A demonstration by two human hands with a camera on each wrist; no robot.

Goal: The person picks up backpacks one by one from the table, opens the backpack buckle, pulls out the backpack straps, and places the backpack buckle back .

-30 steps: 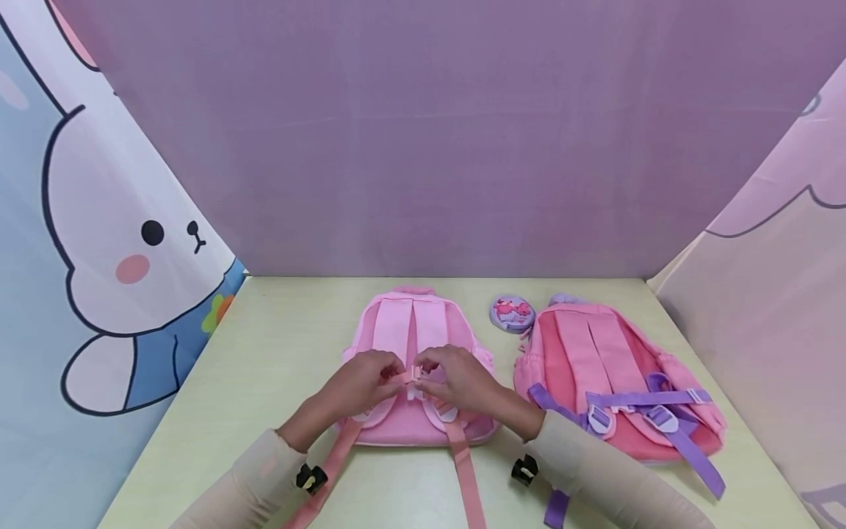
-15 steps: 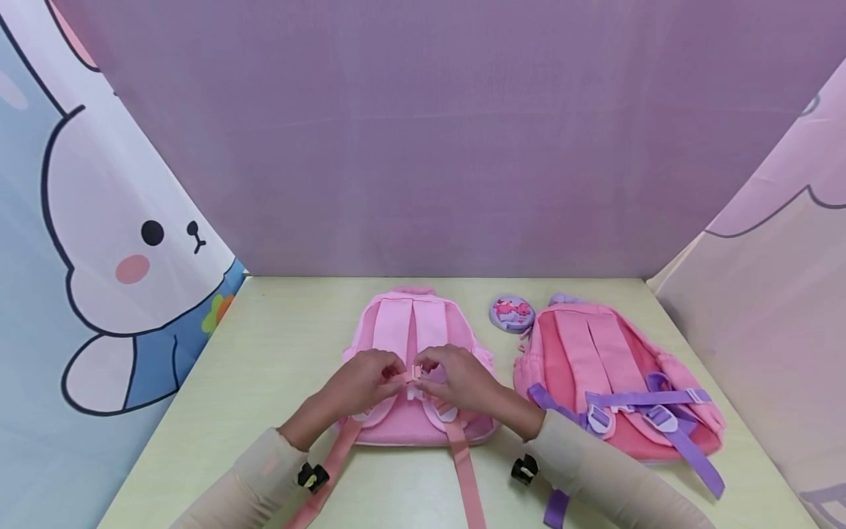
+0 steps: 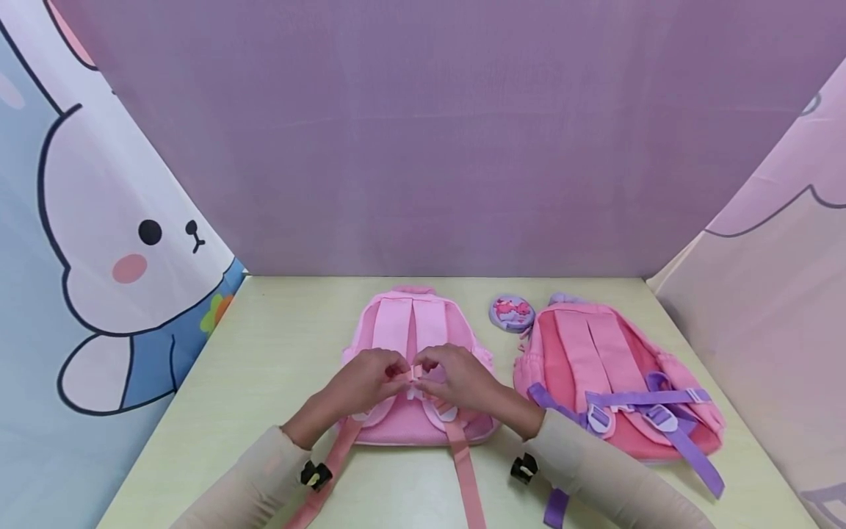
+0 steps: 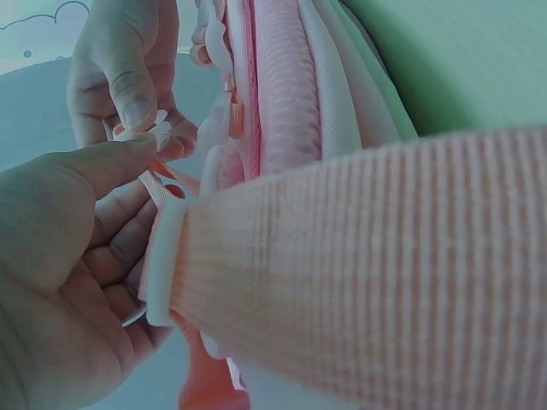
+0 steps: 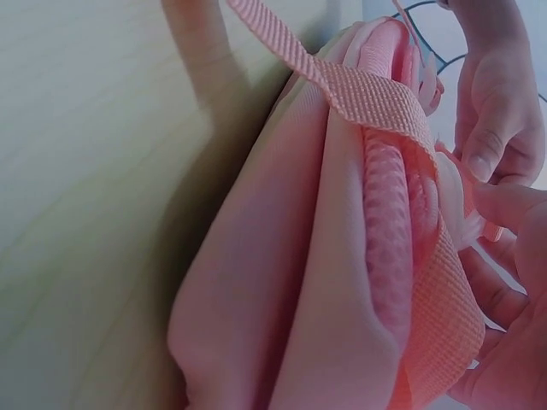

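Note:
A light pink backpack (image 3: 396, 323) lies on the table, its padded straps facing up. Over its middle both hands meet at a small pale buckle (image 3: 416, 372) on a thin peach strap. My left hand (image 3: 370, 382) pinches the strap at the buckle's left side between thumb and fingers. From the right, my right hand (image 3: 463, 378) pinches the buckle. The left wrist view shows the thumbs close together around the white buckle piece (image 4: 161, 128); its exact fastening is partly hidden by fingers. Peach webbing (image 5: 376, 107) loops along the bag's side in the right wrist view.
To the right lies a darker pink backpack (image 3: 595, 330) with purple straps. Between the bags, farther back, is a round purple pouch (image 3: 512, 314). Loose peach straps (image 3: 467, 477) hang toward the table's near edge. A purple panel (image 3: 449, 147) stands behind.
The left hand has shifted very slightly right, closer to the right hand at the buckle. The right hand and both bags look unchanged.

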